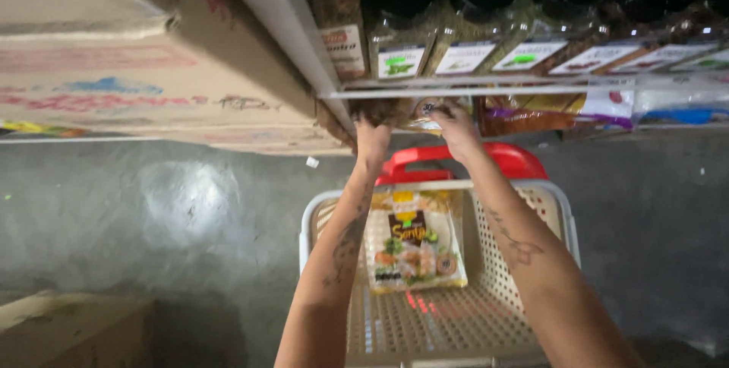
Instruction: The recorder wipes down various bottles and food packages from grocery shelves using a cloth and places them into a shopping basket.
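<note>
Both my arms reach forward over a cream plastic shopping basket [562,220] with red handles [425,155]. My left hand [371,138] and my right hand [458,126] are up at the lower shelf, both touching a clear packet of brown goods [414,112] that lies under the white shelf rail. The fingers are partly hidden in the shade of the shelf. Inside the basket lies a flat yellow-topped packet with pictures of food [412,243].
Large cardboard boxes [144,56] fill the left. The upper shelf holds dark-lidded jars [486,3] with white price tags along its rail [486,85]. More bagged goods [562,113] lie to the right. Grey concrete floor [175,208] below, another carton [68,330] at bottom left.
</note>
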